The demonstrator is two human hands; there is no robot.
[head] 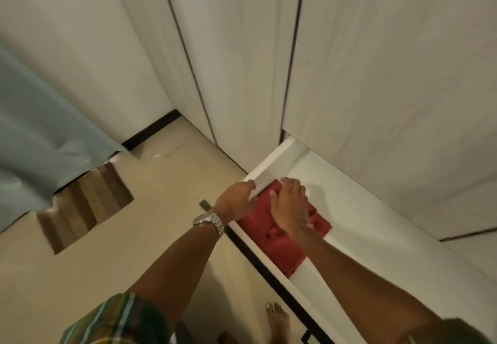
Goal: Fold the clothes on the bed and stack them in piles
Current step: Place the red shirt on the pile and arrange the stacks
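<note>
Both hands — left hand (236,200), right hand (291,205) — press red garment (279,244).

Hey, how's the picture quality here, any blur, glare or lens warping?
Head view: soft with motion blur throughout, edges of the left hand and right hand on the red cloth smeared; wide-angle lens tilts and bends the wardrobe doors; dim, warm light, a faint glare patch on the floor.
</note>
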